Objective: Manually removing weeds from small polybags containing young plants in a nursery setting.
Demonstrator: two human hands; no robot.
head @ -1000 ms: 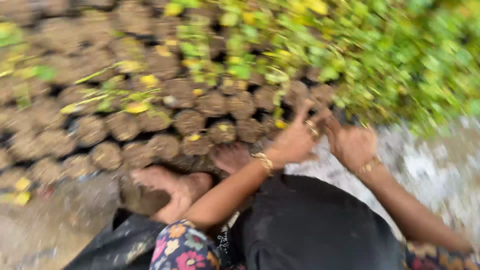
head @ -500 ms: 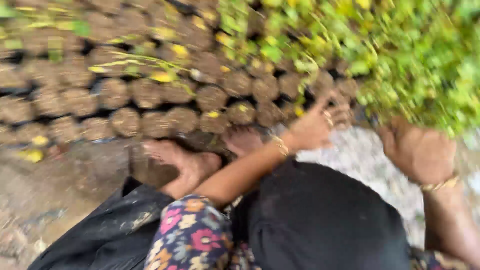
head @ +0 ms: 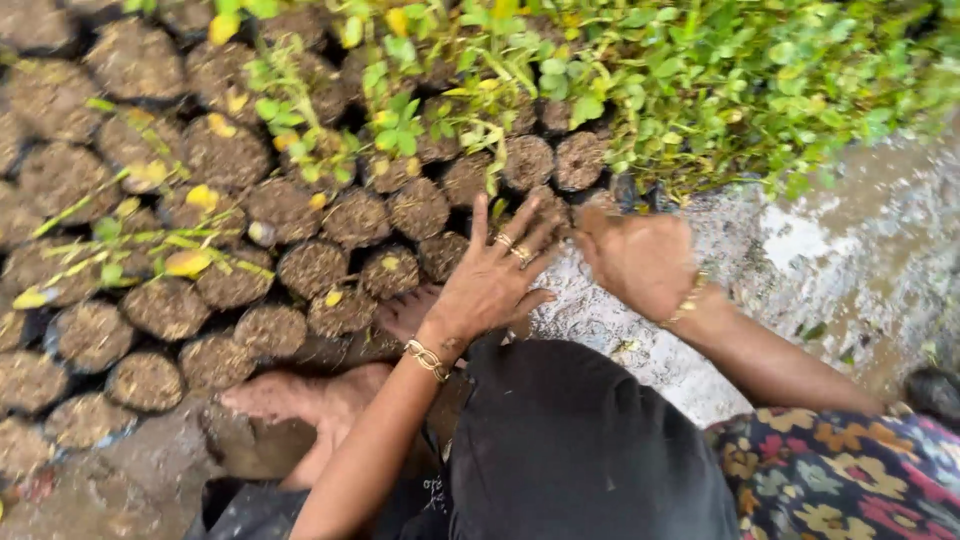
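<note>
Left hand [head: 497, 282], fingers spread wide and ringed, rests flat against small round black soil-filled seedling bags [head: 420, 205] packed in rows at the bed's near edge. Right hand [head: 640, 262], loosely curled, reaches a bag beneath leafy green seedlings [head: 720, 90]; its grasp cannot be told. Wet grey ground [head: 850, 240] lies alongside.

Head view, counts. You have two hands in frame: your left hand [head: 492, 285] and your right hand [head: 638, 262]. Two gold rings [head: 512, 247] sit on the left hand's fingers, and one gold bracelet [head: 428, 358] circles each wrist, two in all. Two bare feet [head: 310, 400] show at the lower left. Soil-filled seedling bags [head: 312, 268] stand packed in rows, roughly three dozen visible; those beneath the green seedlings [head: 720, 80] are hidden and cannot be counted.
</note>
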